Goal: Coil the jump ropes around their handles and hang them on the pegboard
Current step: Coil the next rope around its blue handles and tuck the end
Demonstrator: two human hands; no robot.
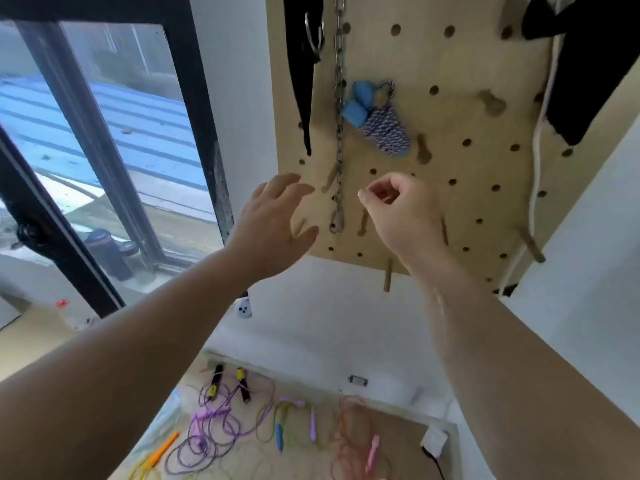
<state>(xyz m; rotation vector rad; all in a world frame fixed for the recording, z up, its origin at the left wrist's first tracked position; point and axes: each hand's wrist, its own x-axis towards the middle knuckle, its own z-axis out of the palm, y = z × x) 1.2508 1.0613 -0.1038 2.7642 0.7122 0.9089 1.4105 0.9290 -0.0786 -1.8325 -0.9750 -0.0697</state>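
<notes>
Hands hovered before the pegboard (450, 64); the left hand (277, 220) had its grip spread open, the right hand (398, 209) its grip curled closed, empty; a coiled blue rope (381, 128) hung above

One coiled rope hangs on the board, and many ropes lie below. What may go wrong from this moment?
1. The coiled rope hangs tilted on one peg, right beside the chain. A bump might knock it off or catch it on the chain.
2. The loose ropes below lie overlapped. Lifting one will probably drag or tangle the others.
</notes>
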